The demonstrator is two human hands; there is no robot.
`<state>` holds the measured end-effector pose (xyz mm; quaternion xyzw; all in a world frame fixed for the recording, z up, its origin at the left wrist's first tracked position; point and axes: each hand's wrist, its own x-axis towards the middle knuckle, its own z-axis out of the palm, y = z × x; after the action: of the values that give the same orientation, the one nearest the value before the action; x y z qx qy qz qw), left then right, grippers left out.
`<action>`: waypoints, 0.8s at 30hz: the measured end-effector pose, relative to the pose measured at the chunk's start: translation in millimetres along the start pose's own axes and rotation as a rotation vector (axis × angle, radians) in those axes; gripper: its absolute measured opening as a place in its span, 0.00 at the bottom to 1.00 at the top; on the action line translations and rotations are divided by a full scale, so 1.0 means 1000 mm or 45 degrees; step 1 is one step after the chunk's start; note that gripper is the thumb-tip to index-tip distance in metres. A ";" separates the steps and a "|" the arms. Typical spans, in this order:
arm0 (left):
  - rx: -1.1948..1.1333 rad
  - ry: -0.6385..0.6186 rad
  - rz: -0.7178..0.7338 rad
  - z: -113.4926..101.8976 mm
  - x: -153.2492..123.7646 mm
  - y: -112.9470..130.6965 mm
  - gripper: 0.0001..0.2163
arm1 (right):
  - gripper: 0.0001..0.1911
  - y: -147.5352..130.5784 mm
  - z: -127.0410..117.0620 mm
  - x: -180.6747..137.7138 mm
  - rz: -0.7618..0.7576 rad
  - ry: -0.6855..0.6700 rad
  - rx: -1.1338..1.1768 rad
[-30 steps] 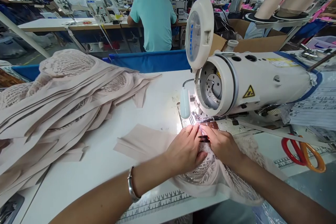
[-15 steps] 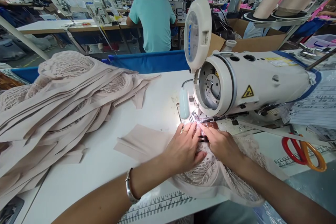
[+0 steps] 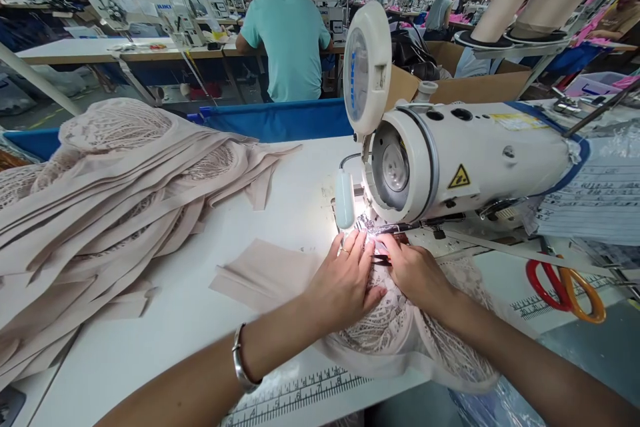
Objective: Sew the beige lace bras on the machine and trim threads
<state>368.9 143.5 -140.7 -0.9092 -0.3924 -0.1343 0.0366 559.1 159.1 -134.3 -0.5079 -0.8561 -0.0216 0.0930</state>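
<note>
A white sewing machine (image 3: pixel 475 153) stands on the white table (image 3: pixel 165 340), its lamp lighting the needle area. My left hand (image 3: pixel 345 283) lies flat with fingers stretched out on a beige lace piece (image 3: pixel 395 333), pressing it just before the needle. My right hand (image 3: pixel 415 273) rests on the same piece from the right, fingers together near the presser foot, with a small dark object (image 3: pixel 383 258) under its fingertips. A plain beige fabric panel (image 3: pixel 265 273) spreads to the left of my left hand.
A big heap of beige lace and fabric pieces (image 3: pixel 110 193) fills the table's left. Red and orange scissors (image 3: pixel 565 283) lie at the right, papers (image 3: pixel 595 207) beyond. A printed ruler (image 3: pixel 295 393) runs along the front edge. A person in a teal shirt (image 3: pixel 290 40) sits ahead.
Both hands have slid a little farther toward the needle with the lace piece, and the left fingers have spread out flatter. The view has shifted slightly.
</note>
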 end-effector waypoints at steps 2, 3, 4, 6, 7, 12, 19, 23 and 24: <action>0.083 0.040 0.140 -0.001 -0.001 0.002 0.24 | 0.14 0.002 -0.003 -0.001 0.071 -0.034 0.049; 0.118 0.036 0.216 -0.002 -0.002 0.003 0.21 | 0.13 0.005 -0.004 -0.002 0.078 -0.019 0.090; 0.142 0.014 0.275 -0.003 -0.003 0.005 0.19 | 0.14 0.007 -0.004 -0.004 0.066 0.010 0.139; 0.153 -0.062 0.314 -0.008 -0.004 0.008 0.19 | 0.18 0.013 -0.004 -0.008 0.002 0.087 0.239; 0.144 -0.102 0.303 -0.009 -0.005 0.009 0.19 | 0.21 0.015 -0.003 -0.010 -0.036 0.115 0.282; 0.019 -0.196 0.258 -0.014 -0.002 -0.001 0.17 | 0.23 0.015 -0.004 -0.009 -0.088 0.120 0.293; -0.311 -0.112 0.277 -0.016 0.006 -0.033 0.12 | 0.22 0.006 -0.010 0.002 -0.164 0.124 0.100; -0.376 -0.068 0.267 -0.021 0.010 -0.042 0.12 | 0.20 0.006 -0.007 0.009 -0.168 0.157 0.031; -0.385 -0.064 0.257 -0.023 0.010 -0.043 0.11 | 0.19 0.006 -0.007 0.011 -0.165 0.171 0.020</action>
<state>339.5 176.5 -117.2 -0.9422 -0.2753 -0.1645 -0.0969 560.6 170.3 -126.2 -0.4483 -0.8791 -0.0547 0.1524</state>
